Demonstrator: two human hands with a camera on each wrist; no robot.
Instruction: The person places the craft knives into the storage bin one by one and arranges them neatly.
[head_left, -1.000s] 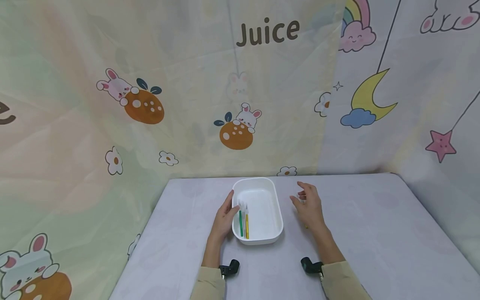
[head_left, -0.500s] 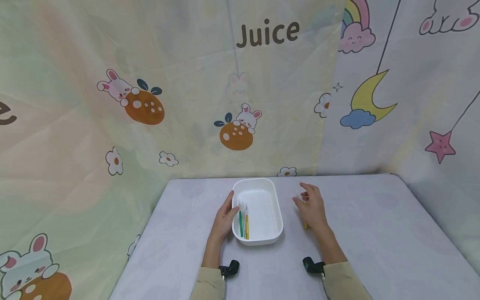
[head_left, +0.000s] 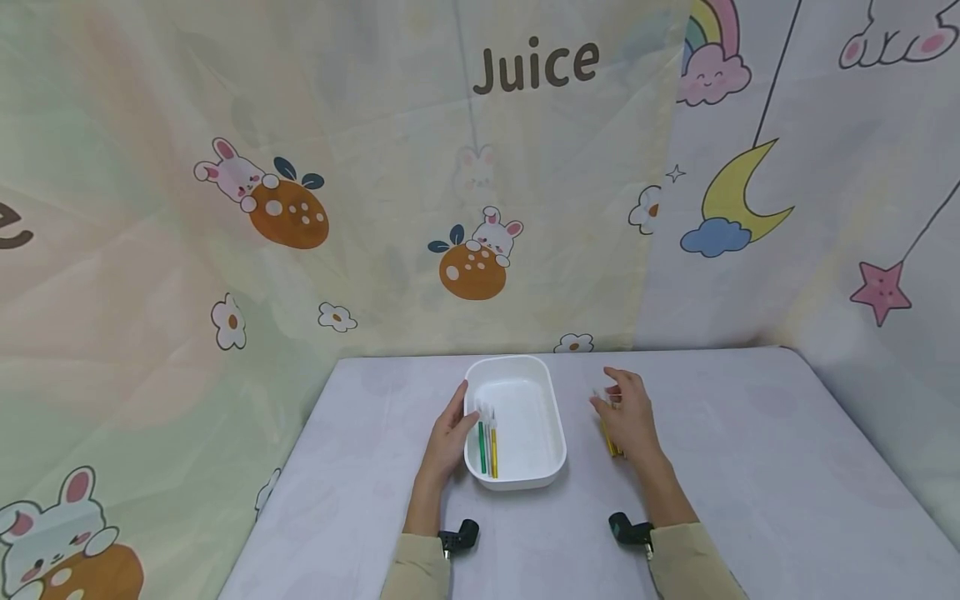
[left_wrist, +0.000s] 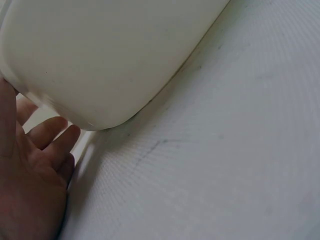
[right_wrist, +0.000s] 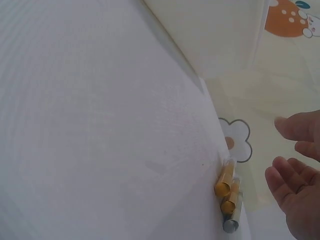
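A white rectangular tray (head_left: 529, 429) sits on the table, and my left hand (head_left: 444, 442) holds its left side, thumb over the rim and fingers outside. Inside, along its left wall, lie slim pen-like sticks: a green one (head_left: 482, 448), a silver one and a yellow one (head_left: 494, 454), with pale clear tips. Right of the tray, my right hand (head_left: 628, 417) hovers with its fingers spread apart and nothing between them. Beside and partly under it lie gold pen-like sticks (head_left: 609, 439). The right wrist view shows two gold sticks (right_wrist: 224, 184) and a silver one (right_wrist: 232, 222) side by side.
The table (head_left: 750, 467) has a white cloth over it. Printed fabric hangs behind and at the sides, right at the table's back edge. A black wrist camera (head_left: 459, 536) sits on the left wrist, and another (head_left: 628, 529) on the right.
My right hand has drifted slightly right, away from the tray, and more of the gold sticks beneath it shows. My left hand and the tray have stayed still.
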